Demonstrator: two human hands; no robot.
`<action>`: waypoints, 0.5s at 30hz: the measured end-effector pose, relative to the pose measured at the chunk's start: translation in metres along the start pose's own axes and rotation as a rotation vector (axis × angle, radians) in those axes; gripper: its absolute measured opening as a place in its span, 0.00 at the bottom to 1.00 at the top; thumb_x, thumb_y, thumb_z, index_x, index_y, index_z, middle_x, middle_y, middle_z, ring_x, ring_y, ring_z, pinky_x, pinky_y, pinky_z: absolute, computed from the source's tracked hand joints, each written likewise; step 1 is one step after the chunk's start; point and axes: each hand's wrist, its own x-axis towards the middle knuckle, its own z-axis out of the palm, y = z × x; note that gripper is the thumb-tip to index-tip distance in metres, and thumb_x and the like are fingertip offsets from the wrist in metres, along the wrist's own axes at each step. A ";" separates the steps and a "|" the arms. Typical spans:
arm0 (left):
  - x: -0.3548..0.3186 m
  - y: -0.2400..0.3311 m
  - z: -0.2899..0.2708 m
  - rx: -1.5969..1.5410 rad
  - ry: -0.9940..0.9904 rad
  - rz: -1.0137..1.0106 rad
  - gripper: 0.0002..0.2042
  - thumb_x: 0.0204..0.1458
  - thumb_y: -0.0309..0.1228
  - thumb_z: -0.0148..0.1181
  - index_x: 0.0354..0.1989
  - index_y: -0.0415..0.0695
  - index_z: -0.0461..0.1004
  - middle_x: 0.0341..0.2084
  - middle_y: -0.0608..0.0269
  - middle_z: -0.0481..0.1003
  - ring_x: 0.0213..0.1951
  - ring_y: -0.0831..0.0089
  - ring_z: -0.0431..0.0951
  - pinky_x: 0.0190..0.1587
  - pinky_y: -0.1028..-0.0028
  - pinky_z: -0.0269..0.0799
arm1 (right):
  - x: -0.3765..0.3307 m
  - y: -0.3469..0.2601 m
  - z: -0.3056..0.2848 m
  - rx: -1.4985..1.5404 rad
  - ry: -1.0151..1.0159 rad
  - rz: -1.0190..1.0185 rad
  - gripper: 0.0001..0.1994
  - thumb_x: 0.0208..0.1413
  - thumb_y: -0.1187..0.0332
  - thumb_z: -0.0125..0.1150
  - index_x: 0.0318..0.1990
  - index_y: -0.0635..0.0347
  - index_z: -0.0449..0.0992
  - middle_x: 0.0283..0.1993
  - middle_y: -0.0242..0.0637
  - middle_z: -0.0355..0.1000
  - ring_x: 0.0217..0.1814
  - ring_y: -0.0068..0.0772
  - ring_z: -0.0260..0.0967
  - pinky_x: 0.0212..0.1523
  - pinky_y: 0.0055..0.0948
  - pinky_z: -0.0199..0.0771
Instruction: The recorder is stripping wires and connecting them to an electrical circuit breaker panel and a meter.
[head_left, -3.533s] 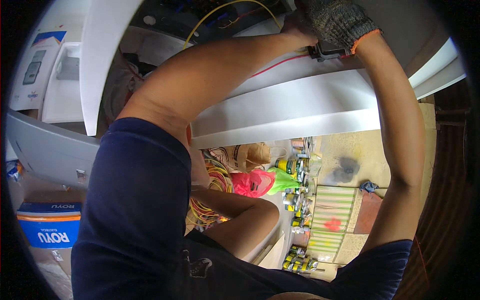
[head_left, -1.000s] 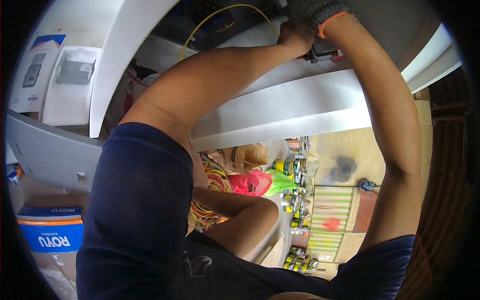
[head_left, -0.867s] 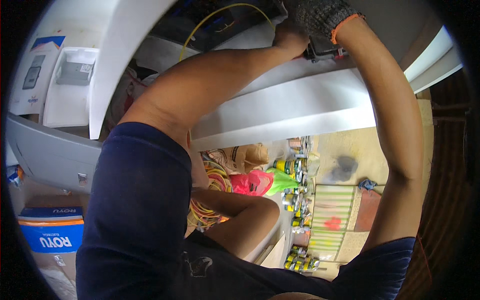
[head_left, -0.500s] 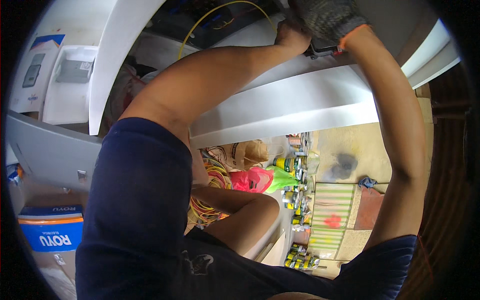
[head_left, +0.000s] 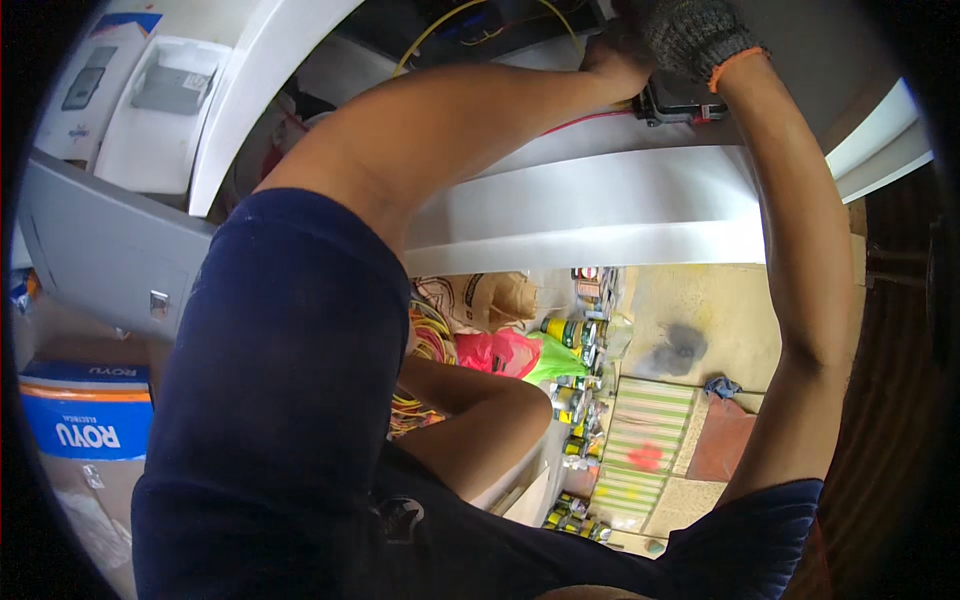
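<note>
Both of my hands are at the top edge, close together inside a recess above a pale ledge (head_left: 600,200). My left hand (head_left: 617,62) is bare and bent at the wrist. Its fingers are in shadow and cannot be made out. A dark knit glove with an orange cuff covers my right hand (head_left: 697,42), whose fingers run out of the picture. Just below the hands is a black device (head_left: 685,103) with a red part. A red wire (head_left: 590,120) runs leftward from it. Left of my hands, a yellow wire (head_left: 440,24) arcs across a dark panel.
Upper left, a white tray (head_left: 150,150) with a grey unit stands beside a white box (head_left: 85,90). Below are a grey panel (head_left: 110,240) and a blue box (head_left: 85,420). Further down lie wire coils (head_left: 430,335), pink (head_left: 495,352) and green bags (head_left: 555,358), and several cans (head_left: 568,403).
My hands have moved slightly right in the picture, and more of the black device and the red wire shows below them. The whole view has shifted a little.
</note>
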 end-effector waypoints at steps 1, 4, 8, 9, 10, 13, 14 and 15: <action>-0.003 -0.005 0.002 -0.003 0.187 0.004 0.22 0.53 0.48 0.61 0.47 0.44 0.78 0.41 0.55 0.81 0.45 0.55 0.81 0.50 0.57 0.75 | 0.000 0.006 0.009 0.030 0.205 -0.274 0.18 0.54 0.57 0.57 0.43 0.63 0.79 0.39 0.53 0.79 0.44 0.53 0.78 0.46 0.46 0.77; 0.002 -0.023 0.002 -0.216 0.070 -0.060 0.16 0.54 0.40 0.55 0.44 0.44 0.78 0.43 0.52 0.79 0.48 0.57 0.79 0.52 0.59 0.73 | 0.013 -0.010 -0.030 0.073 -0.123 -0.181 0.18 0.54 0.59 0.56 0.43 0.65 0.78 0.36 0.54 0.78 0.41 0.55 0.78 0.43 0.46 0.78; -0.006 0.001 -0.013 -0.219 -0.149 -0.149 0.18 0.54 0.41 0.56 0.49 0.44 0.77 0.47 0.53 0.79 0.50 0.60 0.78 0.53 0.61 0.73 | -0.003 -0.022 -0.040 0.044 -0.160 0.010 0.17 0.52 0.60 0.56 0.40 0.65 0.80 0.34 0.55 0.78 0.40 0.55 0.79 0.40 0.46 0.78; -0.006 0.009 -0.024 -0.516 -0.101 -0.364 0.25 0.51 0.46 0.64 0.54 0.44 0.75 0.48 0.53 0.79 0.52 0.62 0.78 0.56 0.62 0.72 | -0.007 -0.023 -0.052 0.054 -0.179 0.033 0.16 0.52 0.60 0.57 0.39 0.64 0.80 0.35 0.56 0.78 0.40 0.55 0.79 0.40 0.46 0.78; -0.003 0.006 -0.021 -0.511 -0.089 -0.358 0.25 0.51 0.46 0.64 0.54 0.44 0.75 0.48 0.53 0.79 0.52 0.62 0.78 0.56 0.62 0.72 | -0.005 -0.022 -0.049 0.049 -0.166 0.031 0.16 0.52 0.60 0.57 0.39 0.64 0.80 0.35 0.56 0.78 0.40 0.55 0.79 0.40 0.46 0.78; 0.005 -0.018 -0.010 -0.425 -0.197 -0.404 0.24 0.48 0.47 0.66 0.49 0.42 0.77 0.41 0.54 0.81 0.45 0.61 0.81 0.51 0.64 0.75 | 0.023 -0.018 -0.021 0.015 -0.102 0.091 0.16 0.52 0.59 0.56 0.36 0.62 0.82 0.34 0.55 0.78 0.38 0.54 0.79 0.39 0.46 0.79; -0.002 -0.014 -0.008 -0.186 0.024 -0.189 0.22 0.48 0.46 0.67 0.44 0.42 0.79 0.34 0.56 0.81 0.38 0.61 0.82 0.47 0.64 0.76 | 0.022 -0.009 -0.011 0.076 -0.034 -0.073 0.16 0.52 0.58 0.56 0.34 0.62 0.83 0.34 0.54 0.78 0.38 0.54 0.79 0.39 0.46 0.79; -0.006 -0.011 -0.007 0.051 0.244 0.029 0.20 0.47 0.46 0.68 0.38 0.41 0.80 0.27 0.57 0.82 0.32 0.61 0.83 0.42 0.65 0.78 | 0.020 -0.001 -0.001 0.135 0.034 -0.236 0.16 0.53 0.58 0.56 0.33 0.61 0.83 0.34 0.54 0.78 0.38 0.53 0.79 0.40 0.46 0.79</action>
